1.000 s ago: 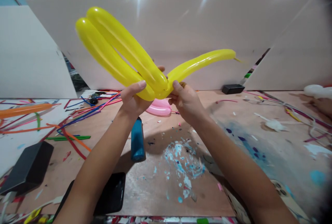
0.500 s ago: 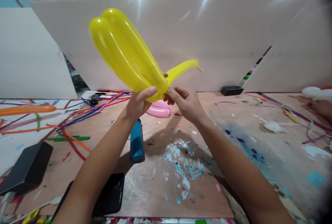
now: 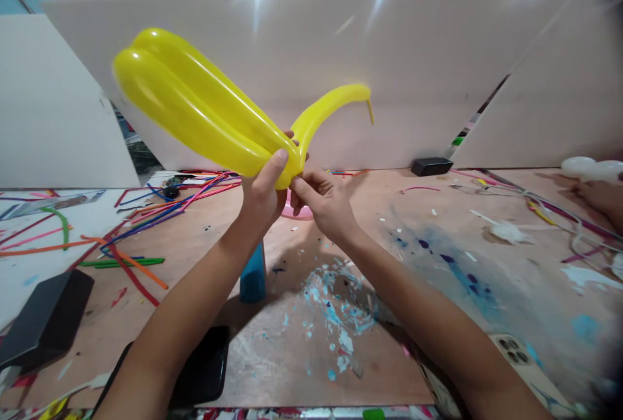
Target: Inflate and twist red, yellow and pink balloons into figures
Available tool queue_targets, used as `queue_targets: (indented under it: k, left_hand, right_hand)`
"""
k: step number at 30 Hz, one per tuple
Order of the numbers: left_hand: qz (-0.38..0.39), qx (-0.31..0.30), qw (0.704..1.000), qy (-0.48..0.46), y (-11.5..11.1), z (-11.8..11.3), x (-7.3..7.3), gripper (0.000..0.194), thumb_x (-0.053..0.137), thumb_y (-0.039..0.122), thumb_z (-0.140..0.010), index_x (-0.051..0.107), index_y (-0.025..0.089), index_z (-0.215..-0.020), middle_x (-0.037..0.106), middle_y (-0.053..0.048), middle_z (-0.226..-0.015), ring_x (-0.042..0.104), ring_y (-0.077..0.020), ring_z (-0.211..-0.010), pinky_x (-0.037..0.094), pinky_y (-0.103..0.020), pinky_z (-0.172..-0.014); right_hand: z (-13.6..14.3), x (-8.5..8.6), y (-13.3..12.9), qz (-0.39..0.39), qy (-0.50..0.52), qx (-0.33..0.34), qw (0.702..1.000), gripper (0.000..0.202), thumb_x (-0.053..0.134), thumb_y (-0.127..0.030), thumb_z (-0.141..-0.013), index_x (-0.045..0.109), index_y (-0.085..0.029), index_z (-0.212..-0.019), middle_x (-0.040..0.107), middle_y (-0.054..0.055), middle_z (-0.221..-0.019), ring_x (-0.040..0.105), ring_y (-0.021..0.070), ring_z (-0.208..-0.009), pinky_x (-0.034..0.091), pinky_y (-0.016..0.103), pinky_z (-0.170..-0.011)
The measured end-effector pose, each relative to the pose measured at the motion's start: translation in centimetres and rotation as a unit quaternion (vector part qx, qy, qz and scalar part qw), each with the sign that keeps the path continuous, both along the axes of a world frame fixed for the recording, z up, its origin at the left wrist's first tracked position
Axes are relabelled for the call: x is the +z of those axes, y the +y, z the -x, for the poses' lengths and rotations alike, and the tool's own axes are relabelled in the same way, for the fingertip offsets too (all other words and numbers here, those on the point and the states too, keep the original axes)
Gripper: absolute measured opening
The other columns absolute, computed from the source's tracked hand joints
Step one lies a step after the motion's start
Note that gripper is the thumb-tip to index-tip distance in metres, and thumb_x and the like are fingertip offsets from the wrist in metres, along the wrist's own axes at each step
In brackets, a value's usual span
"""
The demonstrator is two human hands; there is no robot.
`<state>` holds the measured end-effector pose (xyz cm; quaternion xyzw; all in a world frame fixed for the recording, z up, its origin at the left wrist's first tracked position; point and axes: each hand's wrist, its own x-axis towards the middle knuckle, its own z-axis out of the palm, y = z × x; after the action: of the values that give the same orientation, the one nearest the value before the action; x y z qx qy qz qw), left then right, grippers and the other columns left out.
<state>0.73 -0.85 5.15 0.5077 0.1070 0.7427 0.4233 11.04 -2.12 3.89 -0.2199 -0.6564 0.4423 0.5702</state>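
A long yellow balloon (image 3: 195, 105) is doubled into two fat side-by-side lobes reaching up to the left, with a thinner curved tail ending in an uninflated tip at the right. My left hand (image 3: 265, 189) is wrapped round the base of the lobes, thumb on top. At the lower end of that base, my right hand (image 3: 324, 202) pinches the balloon between thumb and fingers. Behind the hands, a pink balloon (image 3: 298, 211) lies partly hidden on the table. A blue cylinder (image 3: 252, 280) stands or lies below my left hand; which one is unclear.
Uninflated balloons (image 3: 141, 261) and a black box (image 3: 46, 319) are at the left. A dark phone (image 3: 207, 368) lies under my left forearm, another phone (image 3: 525, 368) near my right. A small black block (image 3: 431, 166) sits by the white board (image 3: 413, 69). Another person's hand (image 3: 601, 199) is far right.
The yellow balloon's lobes have swung left and lower, and its tail has risen into a stronger curve. Both hands have shifted slightly left. The orange balloon at the left edge has left the view.
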Motion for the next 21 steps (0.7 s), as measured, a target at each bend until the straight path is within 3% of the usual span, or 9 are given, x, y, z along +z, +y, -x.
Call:
queue_targets:
  k: [6,11,17,21]
  left_hand:
    - [0.009,-0.063,0.998,0.003,-0.2,0.4,0.6,0.036,0.068,0.032,-0.077,0.061,0.030,-0.113,0.068,-0.002,-0.109,0.063,-0.0230,-0.109,0.056,-0.035,-0.085]
    - [0.030,-0.069,0.997,-0.004,0.3,0.0,0.6,0.032,0.071,0.029,-0.074,0.064,0.028,-0.105,0.068,0.000,-0.102,0.066,-0.0172,-0.098,0.054,-0.030,-0.084]
    - [0.049,-0.084,0.995,0.020,0.3,0.0,0.8,0.024,0.070,0.027,-0.075,0.065,0.024,-0.098,0.068,-0.002,-0.093,0.066,-0.0189,-0.091,0.053,-0.028,-0.071]
    - [0.046,-0.066,0.997,0.015,0.3,0.0,0.6,0.020,0.069,0.028,-0.076,0.065,0.023,-0.095,0.069,-0.003,-0.096,0.067,-0.0210,-0.097,0.054,-0.030,-0.074]
  right_hand:
    - [0.6,-1.1,0.1,-0.087,-0.012,-0.117,0.989,0.018,0.057,-0.035,-0.088,0.054,-0.021,-0.077,0.059,0.000,-0.075,0.056,0.0133,-0.071,0.050,0.030,-0.069]
    - [0.4,-1.9,1.0,-0.120,-0.024,-0.190,0.974,0.014,0.056,-0.033,-0.090,0.056,-0.023,-0.081,0.061,0.001,-0.079,0.058,0.0151,-0.076,0.050,0.032,-0.074]
    - [0.4,-2.3,1.5,-0.130,0.033,-0.203,0.970,0.014,0.057,-0.035,-0.090,0.056,-0.023,-0.083,0.060,0.000,-0.077,0.058,0.0145,-0.074,0.049,0.031,-0.073]
    - [0.5,-2.2,1.3,-0.115,0.028,-0.197,0.973,0.018,0.059,-0.037,-0.088,0.056,-0.022,-0.079,0.056,-0.001,-0.072,0.053,0.0133,-0.068,0.046,0.029,-0.067]
